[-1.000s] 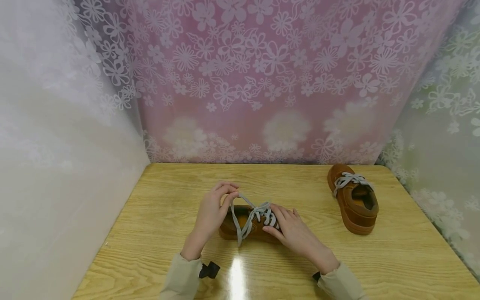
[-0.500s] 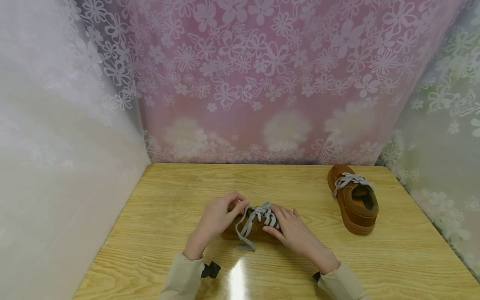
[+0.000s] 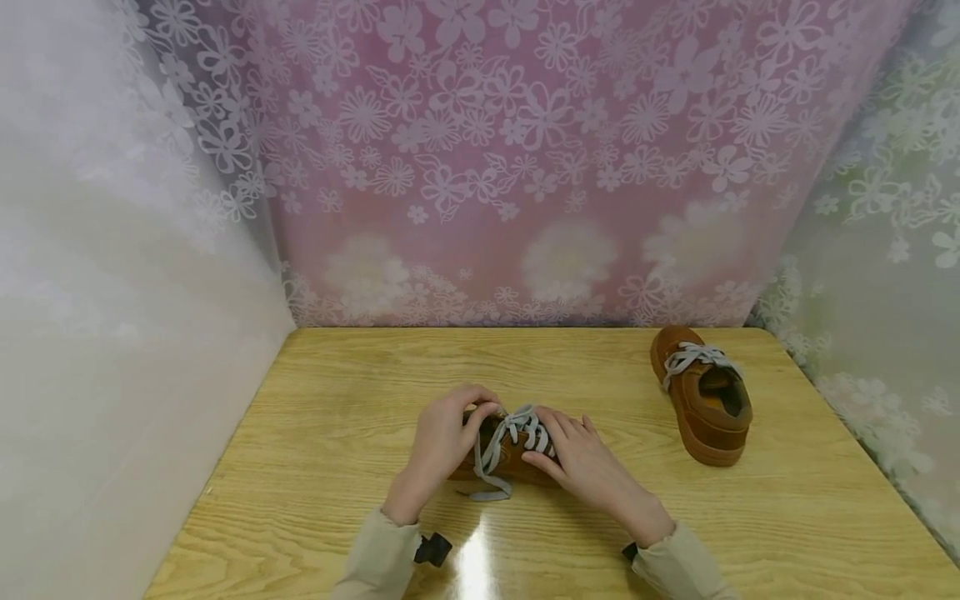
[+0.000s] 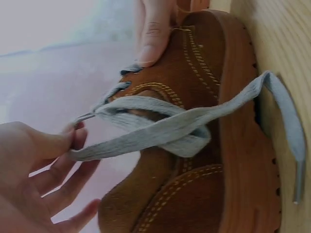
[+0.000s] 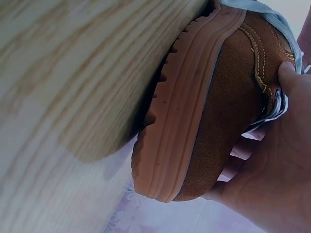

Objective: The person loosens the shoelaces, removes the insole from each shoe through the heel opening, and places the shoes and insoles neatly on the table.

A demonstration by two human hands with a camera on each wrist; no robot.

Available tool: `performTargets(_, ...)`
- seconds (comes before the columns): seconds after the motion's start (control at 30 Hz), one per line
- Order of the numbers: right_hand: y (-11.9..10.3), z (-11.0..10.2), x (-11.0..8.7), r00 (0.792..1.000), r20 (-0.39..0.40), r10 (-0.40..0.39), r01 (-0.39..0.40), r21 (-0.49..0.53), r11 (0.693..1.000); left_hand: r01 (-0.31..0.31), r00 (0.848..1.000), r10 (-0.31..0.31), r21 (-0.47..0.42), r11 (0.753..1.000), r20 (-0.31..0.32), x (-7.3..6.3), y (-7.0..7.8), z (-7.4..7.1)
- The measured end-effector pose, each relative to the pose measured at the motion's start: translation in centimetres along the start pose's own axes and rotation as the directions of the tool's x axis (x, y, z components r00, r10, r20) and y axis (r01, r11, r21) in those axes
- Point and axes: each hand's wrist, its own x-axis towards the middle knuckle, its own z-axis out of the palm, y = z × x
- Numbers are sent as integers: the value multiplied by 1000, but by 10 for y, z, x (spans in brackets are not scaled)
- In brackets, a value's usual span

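Observation:
A brown shoe (image 3: 519, 463) with grey laces lies on the wooden table, its toe toward the right. My left hand (image 3: 444, 437) is over the shoe's opening; in the left wrist view its thumb and forefinger pinch a grey shoelace (image 4: 131, 139). The lace's other end trails down over the sole, and its tip (image 4: 298, 184) rests on the table. Across the front of the shoe, my right hand (image 3: 592, 471) grips the upper, thumb on the near side and fingers on the far side, beside the lacing. The toe is partly hidden beneath this hand.
A second brown shoe (image 3: 707, 400), its grey laces tied, stands at the table's back right. Flowered cloth (image 3: 525, 167) hangs behind the table (image 3: 337, 375), with more cloth at both sides.
My left hand has come down and right, closer to the laces. The loose lace end it held up has dropped onto the table. My right hand stays on the shoe.

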Motion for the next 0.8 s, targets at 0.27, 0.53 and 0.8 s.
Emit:
performTargets(0.27,-2,0,2,1000,-12,-1,1,22,1000,-33,968,-1,-132,991,-251,5,-5,-18)
performTargets(0.53,-3,-2,1,1000,6,6,-6,35,999,-59,900,-38,-208,976,-434,8,-14,-42)
performTargets(0.8,-2,-2,1,1000,7,3,-4,30,1000,-40,978,-29,-323,945,-205,6,-11,-39)
